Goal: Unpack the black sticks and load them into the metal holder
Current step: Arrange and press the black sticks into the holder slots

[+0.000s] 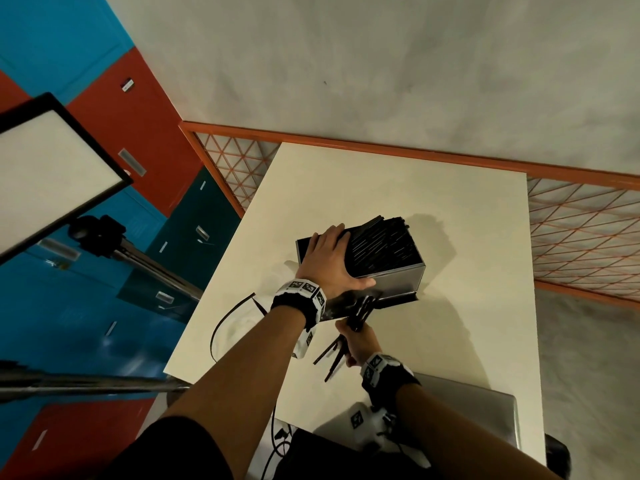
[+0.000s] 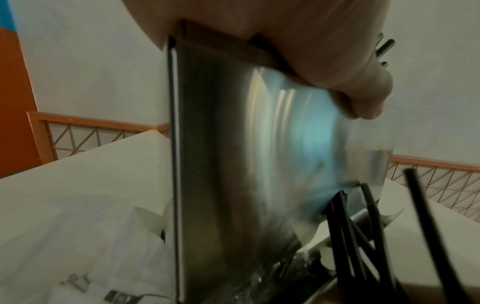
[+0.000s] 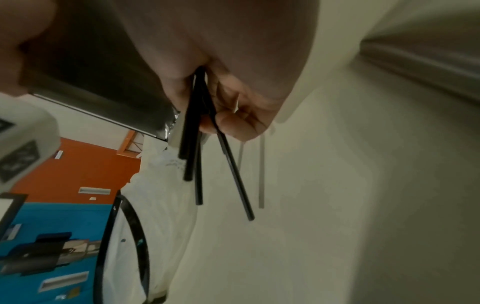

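The metal holder [image 1: 391, 278] stands tilted on the white table [image 1: 450, 341], its open top packed with black sticks [image 1: 381, 247]. My left hand [image 1: 336, 261] grips its near upper edge, fingers over the top and thumb against the shiny side [image 2: 233, 164]. Just below it my right hand [image 1: 358, 341] holds a loose bunch of black sticks [image 1: 334, 355], whose upper ends reach the holder's lower corner. In the right wrist view the curled fingers [image 3: 233, 119] pinch these sticks [image 3: 193, 148], which splay downward. They also rise past the holder's side in the left wrist view [image 2: 345, 236].
A crumpled white plastic bag [image 1: 239, 327] with a black strap lies left of the holder. A closed grey laptop [image 1: 474, 407] sits at the table's near right corner. An orange mesh railing [image 1: 571, 237] borders the table behind and right. A light panel on a stand [image 1: 52, 168] is at left.
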{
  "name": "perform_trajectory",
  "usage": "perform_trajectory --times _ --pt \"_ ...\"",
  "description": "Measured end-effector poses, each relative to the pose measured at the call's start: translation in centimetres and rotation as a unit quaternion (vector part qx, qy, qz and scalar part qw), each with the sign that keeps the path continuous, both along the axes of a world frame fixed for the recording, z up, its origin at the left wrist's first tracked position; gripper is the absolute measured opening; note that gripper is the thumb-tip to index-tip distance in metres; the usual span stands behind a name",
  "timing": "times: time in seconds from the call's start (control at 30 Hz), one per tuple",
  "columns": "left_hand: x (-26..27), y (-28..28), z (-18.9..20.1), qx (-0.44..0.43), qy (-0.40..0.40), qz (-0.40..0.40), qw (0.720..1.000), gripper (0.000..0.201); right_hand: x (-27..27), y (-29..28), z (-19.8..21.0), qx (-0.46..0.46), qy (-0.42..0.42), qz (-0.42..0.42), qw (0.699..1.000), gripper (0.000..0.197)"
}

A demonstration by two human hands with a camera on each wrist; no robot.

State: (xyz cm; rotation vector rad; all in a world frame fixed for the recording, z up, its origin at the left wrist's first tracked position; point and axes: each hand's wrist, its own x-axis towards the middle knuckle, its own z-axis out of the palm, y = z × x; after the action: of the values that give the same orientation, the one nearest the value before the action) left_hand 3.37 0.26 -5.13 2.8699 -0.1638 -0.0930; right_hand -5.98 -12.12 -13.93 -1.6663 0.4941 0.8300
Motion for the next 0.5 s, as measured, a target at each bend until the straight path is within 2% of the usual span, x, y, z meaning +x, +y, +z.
perform_trajectory --times 0.17,0.27,0.4,0.5 --pt "-1.9 -0.8 -0.8 0.002 0.007 -0.009 1.000 0.120 -0.4 -1.0 0.1 -0.027 0.035 -0.021 0.999 0.038" --pt "-2.5 -1.0 -0.9 -0.002 0.008 -0.005 1.000 0.119 -1.0 -1.1 0.2 -0.038 0.043 -0.003 0.998 0.039" --pt "-2.4 -0.6 -0.7 0.003 0.007 -0.002 1.000 0.119 -3.0 -0.2 0.8 -0.019 0.082 0.084 0.993 0.040" --pt "-1.8 -0.2 -0.3 0.004 -0.003 0.001 1.000 0.119 -4.1 -0.3 1.4 0.018 0.155 0.169 0.973 0.037"
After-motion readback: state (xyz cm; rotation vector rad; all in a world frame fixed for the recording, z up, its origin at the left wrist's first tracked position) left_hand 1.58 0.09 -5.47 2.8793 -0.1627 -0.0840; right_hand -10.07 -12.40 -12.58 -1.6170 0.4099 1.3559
